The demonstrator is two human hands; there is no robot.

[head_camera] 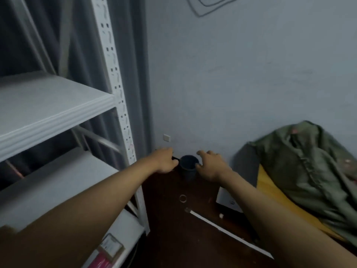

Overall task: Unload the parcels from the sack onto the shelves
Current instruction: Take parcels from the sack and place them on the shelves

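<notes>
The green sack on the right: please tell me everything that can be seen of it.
The green sack is olive and looks like thin, glossy woven plastic or fabric, strongly creased. It slumps against the pale wall at the right edge of the view, and its lower part lies on something flat and yellow. It looks partly collapsed. Small pinkish spots show near its top and right side; what they are cannot be told. Neither hand touches it; the right hand is apart from it, to its left.

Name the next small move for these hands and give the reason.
Probably swing the right hand right to the green sack: both hands hold nothing and hover by the dark bin, the left hand too, while the near white shelf shows bare boards.
</notes>
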